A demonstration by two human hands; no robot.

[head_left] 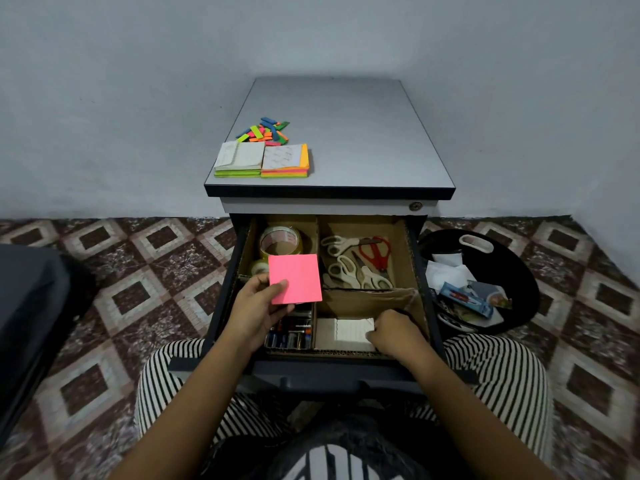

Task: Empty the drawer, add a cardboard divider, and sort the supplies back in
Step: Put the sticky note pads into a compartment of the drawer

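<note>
While the left hand [258, 306], at centre frame, pinches a pink note pad [295, 278] by its lower left corner, thumb on top, above the open drawer [225, 289], the right hand [394, 332], lower right of centre, curls its fingers on the edge of a white pad [349, 332] lying in the near right compartment, apparently gripping it; the cardboard divider [367, 297] is already fitted, splitting the drawer into four cells; tape rolls [278, 241] occupy the far left cell, scissors [360, 261] the far right, small dark items [289, 336], too dim to name, the near left; judged stage: late sorting; left to return are the pink pad in hand, the stacked note pads [263, 161] and the loose coloured tabs [265, 131] on the cabinet top [363, 133], upper centre; a black bin [519, 271] of scraps stands at the right.
</note>
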